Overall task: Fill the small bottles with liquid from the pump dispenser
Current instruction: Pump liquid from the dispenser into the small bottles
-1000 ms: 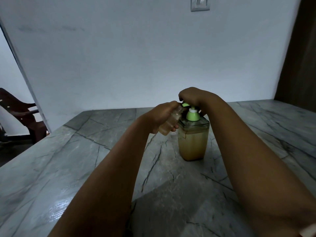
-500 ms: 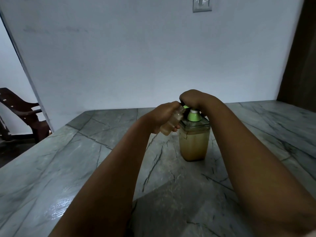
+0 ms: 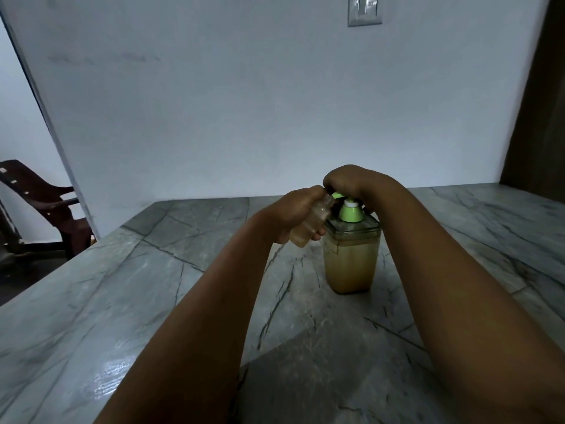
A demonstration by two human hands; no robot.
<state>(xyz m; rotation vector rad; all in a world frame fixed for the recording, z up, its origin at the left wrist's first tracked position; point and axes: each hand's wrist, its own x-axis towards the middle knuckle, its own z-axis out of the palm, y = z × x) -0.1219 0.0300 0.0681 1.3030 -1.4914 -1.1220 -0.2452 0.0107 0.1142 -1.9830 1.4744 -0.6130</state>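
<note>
The pump dispenser stands upright on the grey marble counter, toward the far edge and right of the middle, well clear of the left and right edges. Its clear square body is filled most of the way with a cloudy tan liquid, and a green pump collar with a white top rises from its lid.

The right hand is curled down over the pump head, fingers pressed together on top of it; only a sliver of the green spout shows beneath them.

The left hand is wrapped around a small bottle, fingers closed about its body, holding it off the counter just left of the dispenser. The bottle is tilted, its open neck leaning up and right to meet the spout under the right hand. It holds tan liquid up to near its shoulder.

A light switch plate sits on the wall behind, and a dark wooden chair stands beyond the counter's left edge
</note>
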